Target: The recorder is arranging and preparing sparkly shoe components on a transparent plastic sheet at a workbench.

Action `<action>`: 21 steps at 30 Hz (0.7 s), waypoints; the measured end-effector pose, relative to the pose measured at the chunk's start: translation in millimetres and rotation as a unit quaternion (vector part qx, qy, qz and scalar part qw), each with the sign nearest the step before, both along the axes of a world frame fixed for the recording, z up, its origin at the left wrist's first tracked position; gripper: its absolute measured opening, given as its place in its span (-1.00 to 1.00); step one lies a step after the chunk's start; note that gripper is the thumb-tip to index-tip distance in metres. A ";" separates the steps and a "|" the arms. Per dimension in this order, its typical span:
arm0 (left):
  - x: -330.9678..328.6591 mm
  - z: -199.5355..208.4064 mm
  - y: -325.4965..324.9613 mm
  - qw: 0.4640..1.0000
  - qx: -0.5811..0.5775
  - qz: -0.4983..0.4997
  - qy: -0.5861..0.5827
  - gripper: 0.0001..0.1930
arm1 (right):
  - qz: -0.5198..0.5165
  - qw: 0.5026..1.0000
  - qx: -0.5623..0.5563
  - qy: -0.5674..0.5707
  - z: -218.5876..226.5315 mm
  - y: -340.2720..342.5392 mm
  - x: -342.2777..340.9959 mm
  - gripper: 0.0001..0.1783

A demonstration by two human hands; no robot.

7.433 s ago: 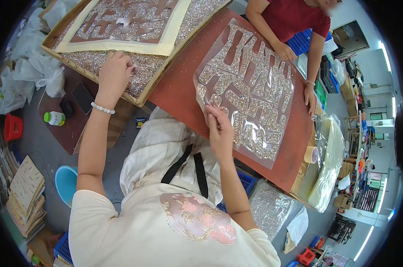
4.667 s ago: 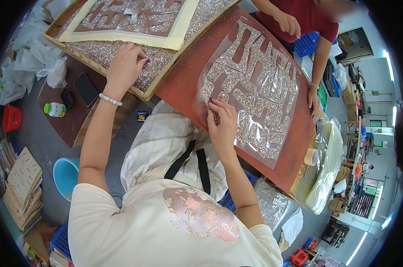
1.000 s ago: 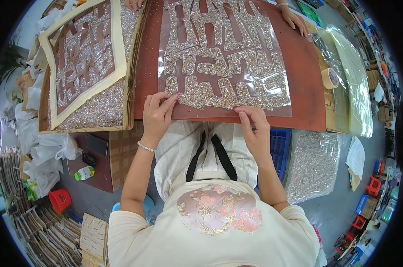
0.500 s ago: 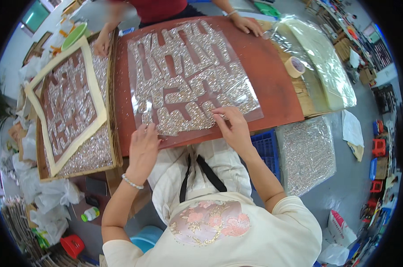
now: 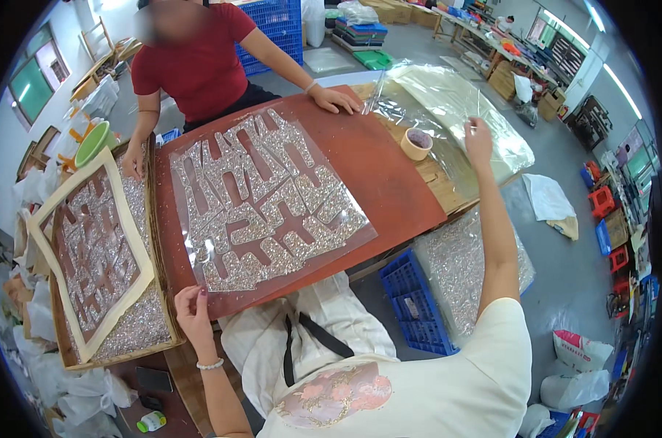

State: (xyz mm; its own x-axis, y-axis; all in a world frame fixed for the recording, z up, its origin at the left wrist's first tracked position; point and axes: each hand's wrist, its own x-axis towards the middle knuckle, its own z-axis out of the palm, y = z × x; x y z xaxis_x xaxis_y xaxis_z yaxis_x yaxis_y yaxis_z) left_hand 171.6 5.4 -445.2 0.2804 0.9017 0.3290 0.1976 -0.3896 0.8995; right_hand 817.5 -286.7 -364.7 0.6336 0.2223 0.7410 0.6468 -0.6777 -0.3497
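A clear plastic sheet covered with glittering stone-like shapes lies on a reddish-brown board in front of me. My left hand is at its near left corner, thumb and fingers pinched together on the film edge. Out to the right, my right hand reaches over a stack of clear plastic film. Its fingers are bent and slightly apart, and nothing shows between them; whether they touch the film is unclear. A roll of tape stands between the board and the film stack.
At left, a cream-bordered frame rests on a shallow box of glittering pieces. Across the board, a person in a red top has one hand on its far edge. A blue crate and a bagged glittering stack are below right.
My right hand has left the sheet's near edge and swung right to the film stack. My left hand has shifted to the near left corner. The view has tilted up and right.
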 end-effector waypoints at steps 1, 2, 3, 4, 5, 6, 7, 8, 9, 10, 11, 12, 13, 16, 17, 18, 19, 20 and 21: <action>4.7 3.0 -1.5 1.000 0.009 0.016 0.015 -0.97 | -0.056 0.997 -0.053 -0.022 -12.7 -32.9 40.6 -0.62; 5.7 7.3 -1.3 0.999 0.018 0.036 0.032 -0.92 | -0.108 0.988 -0.105 -0.043 -19.1 -56.1 72.1 -0.53; -5.7 11.5 -0.8 0.997 0.022 0.064 0.038 -0.92 | -0.186 0.972 -0.125 0.067 -25.5 -43.7 73.4 -0.35; -5.4 11.4 -1.2 0.993 0.075 0.046 0.076 -0.90 | -0.278 0.944 -0.116 0.136 -29.9 -62.8 89.6 -0.23; -4.4 10.7 0.2 0.985 0.127 0.027 0.114 -0.88 | -0.303 0.924 -0.163 0.165 -32.0 -95.4 106.8 -0.13; -16.1 16.3 -3.7 0.982 0.124 0.064 0.129 -0.88 | -0.312 0.902 -0.169 0.248 -37.8 -79.9 97.2 -0.08; -9.6 17.7 -0.8 0.980 0.136 0.033 0.144 -0.87 | -0.389 0.868 -0.194 0.239 -35.4 -123.4 115.8 -0.11; -8.6 17.9 0.1 0.975 0.147 0.012 0.165 -0.87 | -0.376 0.852 -0.239 0.276 -27.2 -153.7 127.0 -0.14; -16.5 19.7 -4.0 0.962 0.177 0.029 0.205 -0.87 | -0.329 0.874 -0.232 0.272 -36.3 -148.5 120.8 -0.14; -22.0 20.0 -5.7 0.961 0.172 0.049 0.211 -0.87 | -0.376 0.851 -0.201 0.307 -41.0 -141.2 116.8 -0.12; -26.0 20.5 -8.1 0.953 0.190 0.062 0.226 -0.88 | -0.397 0.841 -0.205 0.305 -48.6 -125.1 108.6 -0.13; -28.4 20.0 -9.7 0.946 0.208 0.071 0.239 -0.89 | -0.423 0.829 -0.207 0.301 -54.8 -112.6 100.5 -0.13; -30.8 18.1 -7.5 0.941 0.215 0.069 0.252 -0.92 | -0.440 0.824 -0.193 0.299 -66.4 -116.3 101.6 -0.16; -25.1 14.9 -4.7 0.941 0.207 0.076 0.255 -0.87 | -0.434 0.830 -0.192 0.293 -69.5 -129.6 122.1 -0.21; -26.1 14.0 -4.3 0.940 0.205 0.082 0.259 -0.87 | -0.409 0.839 -0.203 0.295 -68.0 -127.6 125.7 -0.22; -25.9 12.3 -3.6 0.940 0.197 0.077 0.269 -0.76 | -0.385 0.847 -0.213 0.298 -66.4 -127.4 129.4 -0.24; -27.1 8.9 -0.3 0.941 0.191 0.068 0.273 -0.66 | -0.365 0.854 -0.219 0.298 -60.3 -130.5 129.0 -0.25; -26.7 4.8 3.1 0.941 0.191 0.068 0.270 -0.66 | -0.347 0.861 -0.224 0.297 -55.9 -132.7 128.7 -0.27; -25.3 0.4 6.3 0.941 0.185 0.050 0.280 -0.57 | -0.349 0.861 -0.222 0.295 -53.3 -133.8 128.6 -0.27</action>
State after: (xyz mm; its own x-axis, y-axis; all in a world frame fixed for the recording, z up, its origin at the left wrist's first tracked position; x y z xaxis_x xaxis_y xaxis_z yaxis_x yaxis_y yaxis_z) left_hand 146.3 11.8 -444.8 0.4231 0.7854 0.4518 0.6523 -0.6101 0.4498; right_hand 946.2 -420.5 -418.0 0.9649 -0.1869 0.1843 -0.1738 -0.9811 -0.0850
